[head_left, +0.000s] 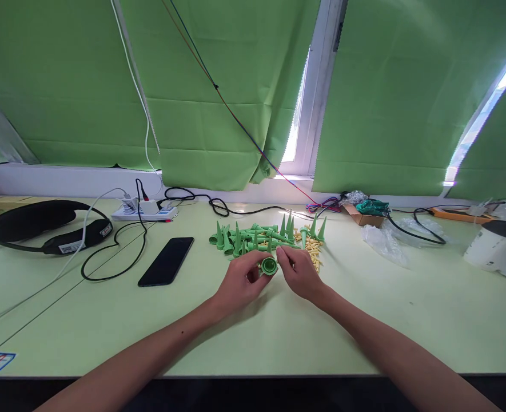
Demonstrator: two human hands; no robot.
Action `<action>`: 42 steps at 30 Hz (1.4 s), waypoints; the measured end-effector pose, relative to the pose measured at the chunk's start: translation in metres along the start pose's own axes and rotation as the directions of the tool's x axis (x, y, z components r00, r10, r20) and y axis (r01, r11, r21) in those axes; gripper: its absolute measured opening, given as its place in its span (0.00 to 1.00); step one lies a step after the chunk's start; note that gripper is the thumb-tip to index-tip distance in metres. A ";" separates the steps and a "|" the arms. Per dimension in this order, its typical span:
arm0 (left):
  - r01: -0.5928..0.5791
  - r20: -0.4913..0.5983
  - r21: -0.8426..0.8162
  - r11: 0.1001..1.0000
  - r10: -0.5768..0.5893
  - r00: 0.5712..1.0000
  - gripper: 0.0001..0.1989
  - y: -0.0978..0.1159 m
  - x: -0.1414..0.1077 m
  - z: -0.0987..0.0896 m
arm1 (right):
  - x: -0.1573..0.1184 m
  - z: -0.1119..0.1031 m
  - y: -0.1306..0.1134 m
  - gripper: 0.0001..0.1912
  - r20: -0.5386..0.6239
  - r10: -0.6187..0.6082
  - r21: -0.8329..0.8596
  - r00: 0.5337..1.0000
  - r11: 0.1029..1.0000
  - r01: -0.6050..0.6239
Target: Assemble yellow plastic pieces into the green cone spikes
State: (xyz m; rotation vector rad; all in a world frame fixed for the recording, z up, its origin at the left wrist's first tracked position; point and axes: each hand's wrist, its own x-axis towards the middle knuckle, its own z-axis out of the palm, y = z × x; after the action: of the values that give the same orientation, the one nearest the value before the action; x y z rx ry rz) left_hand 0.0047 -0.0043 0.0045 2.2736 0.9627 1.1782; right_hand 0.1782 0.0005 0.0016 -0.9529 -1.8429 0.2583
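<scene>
Between the thumb and fingers of my left hand [244, 280] is a green plastic spike [269, 265], its round hollow end turned toward me. My right hand [299, 272] is closed in a pinch right beside that end; whatever its fingertips hold is hidden. Just beyond both hands lies a pile of similar green spikes [257, 233], some standing on their wide ends with points up, others lying flat. Small tan plastic pieces [313, 252] are heaped at the right of the pile, partly behind my right hand.
A black phone [166, 262] lies left of my hands, with a black massager-like band [34, 226] farther left. A power strip [144, 210] and cables run along the back. To the right are a small cardboard box [364, 216], clear plastic wrap [383, 243] and a white roll [495, 246].
</scene>
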 end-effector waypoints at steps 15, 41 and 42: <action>0.245 0.040 -0.306 0.920 -0.244 0.969 0.12 0.006 0.003 -0.003 | -0.002 -0.001 -0.002 0.21 -0.098 0.044 0.084 0.994 0.996 -0.036; 0.053 0.057 -0.048 0.997 -0.050 0.997 0.15 0.003 0.001 -0.004 | -0.001 -0.001 -0.003 0.20 0.042 -0.032 0.004 0.999 0.999 0.031; 0.017 0.052 -0.019 1.000 -0.016 0.998 0.14 0.004 0.000 -0.004 | -0.001 0.000 -0.002 0.21 0.039 -0.031 0.001 0.999 1.000 0.031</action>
State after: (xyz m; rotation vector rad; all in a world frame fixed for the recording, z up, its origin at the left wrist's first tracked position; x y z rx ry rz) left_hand 0.0028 -0.0064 0.0093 2.2654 0.9453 1.1108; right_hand 0.1779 -0.0018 0.0020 -0.9239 -1.8914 0.2602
